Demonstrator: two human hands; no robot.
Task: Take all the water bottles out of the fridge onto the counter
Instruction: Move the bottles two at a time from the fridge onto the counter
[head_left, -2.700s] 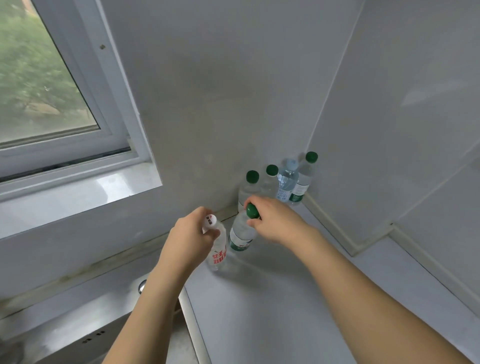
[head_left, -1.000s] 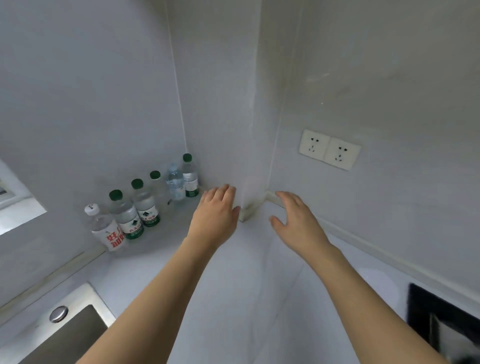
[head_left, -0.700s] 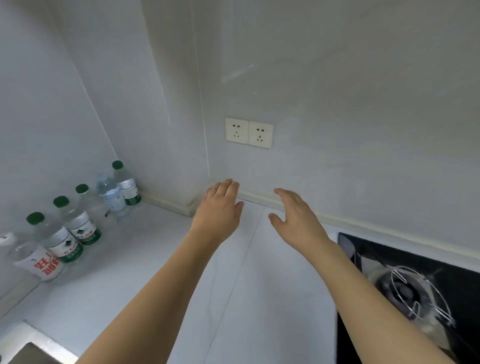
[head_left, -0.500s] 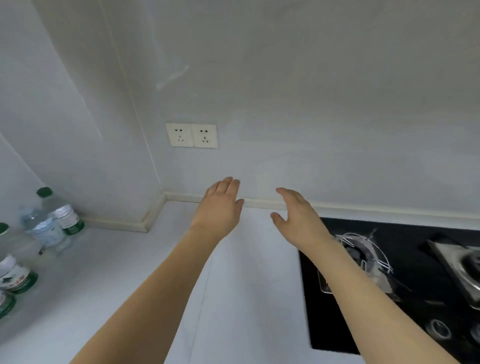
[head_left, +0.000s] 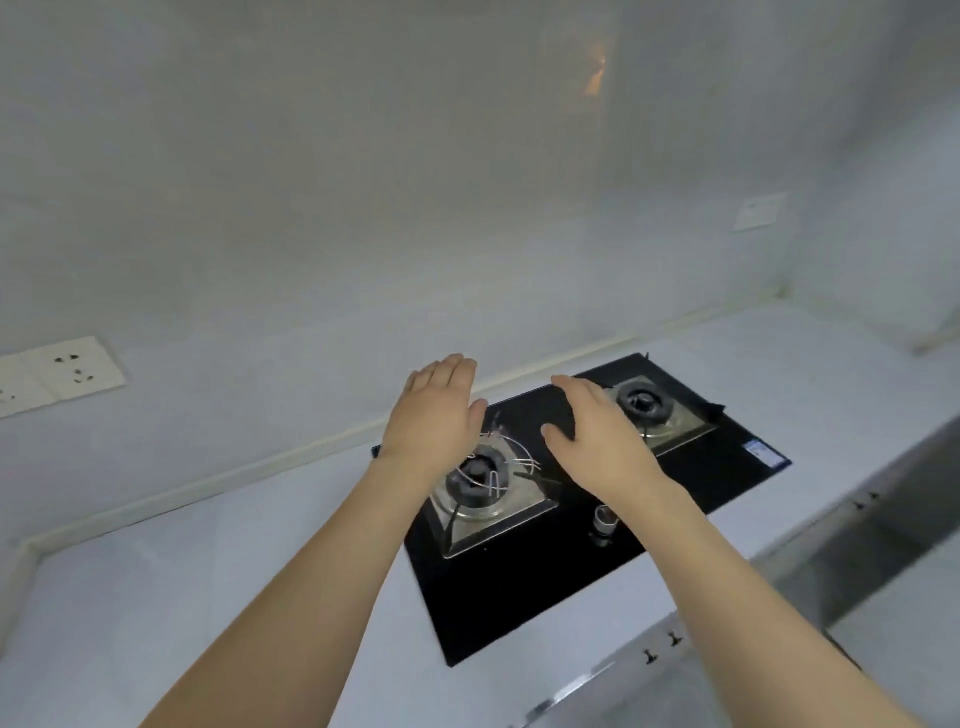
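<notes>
Both hands are empty and held out in front of the person, above a black gas hob (head_left: 571, 525) set into the pale surface (head_left: 171, 587). No water bottle shows in this view, and neither does the fridge, so where the bottles stand cannot be told from here. The step in hand looks like the trip to the fridge for more bottles, with nothing carried. To do it well, the arms should pass over the hob high enough to clear the wire pan support on the near burner (head_left: 480, 475), and the hands should stay loose and ready to close round a bottle body or neck. Taking one bottle in each hand would probably save trips, and each should be set upright on the surface, away from the burners. How many bottles remain in the fridge cannot be judged. The left hand (head_left: 434, 421) is palm down with fingers straight and close together, hovering over the near burner without clearly touching it. The right hand (head_left: 597, 436) is also spread flat, thumb out to the side, and it grips nothing as it hangs between the near burner and the far burner (head_left: 644, 402). A double wall socket (head_left: 54, 374) sits on the wall at the left edge.
</notes>
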